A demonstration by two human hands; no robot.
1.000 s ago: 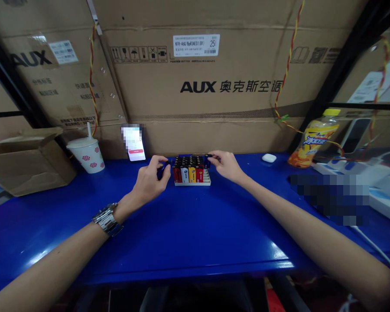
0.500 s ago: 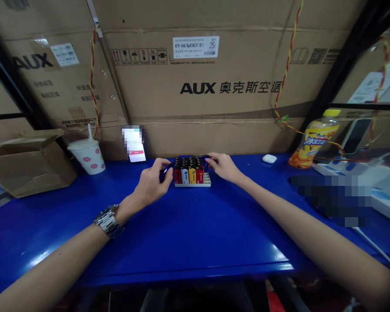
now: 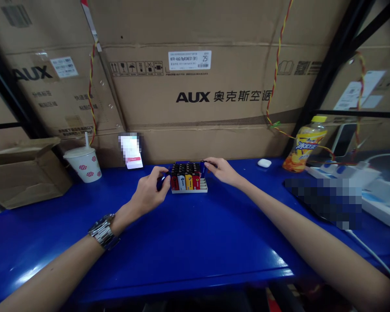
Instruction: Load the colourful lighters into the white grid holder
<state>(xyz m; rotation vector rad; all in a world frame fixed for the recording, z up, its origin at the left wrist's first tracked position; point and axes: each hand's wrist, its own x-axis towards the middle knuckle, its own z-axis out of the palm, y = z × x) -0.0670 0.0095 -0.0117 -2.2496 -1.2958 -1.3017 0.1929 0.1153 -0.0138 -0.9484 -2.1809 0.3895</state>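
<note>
Head view: my left hand (image 3: 147,189) is curled closed around a dark blue plastic lighter (image 3: 160,183), which is partly hidden by the fingers and held just beside the rack's left end. My right hand (image 3: 222,170) is nearly closed in a pinch, with thumb and forefinger on the upper part of a dark blue upright lighter (image 3: 202,168) at the rack's far right corner. I can't tell whether that lighter has fully left its slot.

Both hands work around a white plastic rack (image 3: 189,191) on a glossy blue workbench (image 3: 185,242). The rack holds tightly packed rows of disposable lighters (image 3: 186,181), with red, white and yellow bodies along the near row and black tops behind. Nothing stands between either hand and the rack.

Around them, a white paper cup with red flowers and a straw (image 3: 83,168) stands left of the rack, beside an open brown cardboard box (image 3: 25,175). A blurred phone (image 3: 130,149) leans behind the cup's right side. To the right lie a small white earbud case (image 3: 264,163) and a yellow-capped plastic bottle of orange drink (image 3: 303,151). Large brown AUX cartons (image 3: 195,106) form the back wall.

Compared with the earlier frame, the whole scene sits lower in view, and both hands remain at the rack's two ends.
</note>
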